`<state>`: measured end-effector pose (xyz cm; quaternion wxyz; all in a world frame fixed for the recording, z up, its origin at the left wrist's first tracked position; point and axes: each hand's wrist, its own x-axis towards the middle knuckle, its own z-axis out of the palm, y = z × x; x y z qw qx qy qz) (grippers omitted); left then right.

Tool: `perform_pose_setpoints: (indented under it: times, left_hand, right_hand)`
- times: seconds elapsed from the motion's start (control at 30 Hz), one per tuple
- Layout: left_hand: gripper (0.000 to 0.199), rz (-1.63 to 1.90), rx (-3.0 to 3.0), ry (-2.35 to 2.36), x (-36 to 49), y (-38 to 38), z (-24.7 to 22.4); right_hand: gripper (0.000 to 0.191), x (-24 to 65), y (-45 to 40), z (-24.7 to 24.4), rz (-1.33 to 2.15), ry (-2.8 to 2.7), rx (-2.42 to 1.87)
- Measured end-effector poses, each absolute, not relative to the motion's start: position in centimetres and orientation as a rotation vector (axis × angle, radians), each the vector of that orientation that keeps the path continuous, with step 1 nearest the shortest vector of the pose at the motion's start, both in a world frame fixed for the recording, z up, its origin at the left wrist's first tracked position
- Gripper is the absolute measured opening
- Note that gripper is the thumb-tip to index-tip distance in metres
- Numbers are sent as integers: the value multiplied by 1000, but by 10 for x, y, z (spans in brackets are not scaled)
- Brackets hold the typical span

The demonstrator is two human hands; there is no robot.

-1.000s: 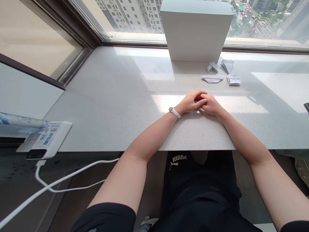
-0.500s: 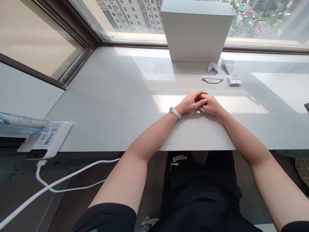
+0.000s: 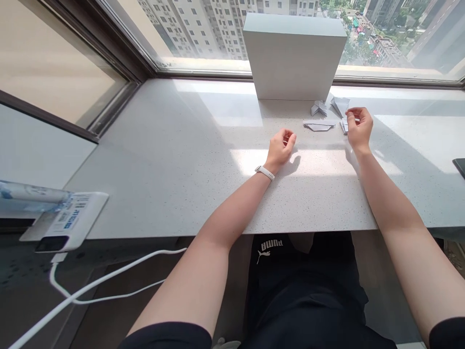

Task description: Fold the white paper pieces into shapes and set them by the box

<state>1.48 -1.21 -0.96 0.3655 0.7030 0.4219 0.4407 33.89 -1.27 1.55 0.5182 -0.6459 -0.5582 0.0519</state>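
My left hand [image 3: 281, 147], with a white band [image 3: 265, 172] at its wrist, is above the pale speckled counter, fingers loosely curled and apart, nothing in them. Further right and back, my right hand [image 3: 360, 128] has thumb and forefinger drawn together at the right edge of a folded paper cone [image 3: 340, 105]; whether they grip it is unclear. A folded paper square [image 3: 344, 127] is partly covered by that hand. To the left are a folded paper boat shape [image 3: 319, 126], lying flat, and a pleated paper piece [image 3: 318, 108].
Behind the papers a tall white box [image 3: 294, 65] stands against the window. At the left edge lies a white device [image 3: 78, 215] with a cable [image 3: 98, 276] running from the counter. A dark object [image 3: 459, 166] shows at the far right.
My two hands, clasped together before, have come apart. The right one has moved right and away to the folded papers; the left has stayed near its place. The view has shifted slightly.
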Motion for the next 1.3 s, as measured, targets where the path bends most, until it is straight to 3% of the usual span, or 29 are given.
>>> perform_pose_setpoints:
  times: [0.1,0.3,0.47,0.73,1.03,1.17,1.3]
  left_hand:
    - [23,1111,1810,1096,16,-11,-10]
    - [23,1098,1806,1104,16,-13,-12]
    - [17,1104,1800,1112,16,-15,-12]
    - [5,1256,1778,1098,16,-10,-24]
    - [37,1298,1836,1198,16,9,-44]
    - [43,1192,1936,1200,19,13,-45]
    - [54,1045,2058,1227,23,9,-40]
  right_hand:
    - [19,384,18,25,24,-1171,-1828]
    - [41,405,58,38,111,-1253,-2112]
    - [56,393,92,30,300,-1514,-2010]
    - [66,353,101,12,378,-1979,-1765]
    - [68,267,39,7,661,-2318,-1222]
    - [87,258,-1,16,677,-2255,-1106]
    - [106,280,-29,20,516,-1974,-1360]
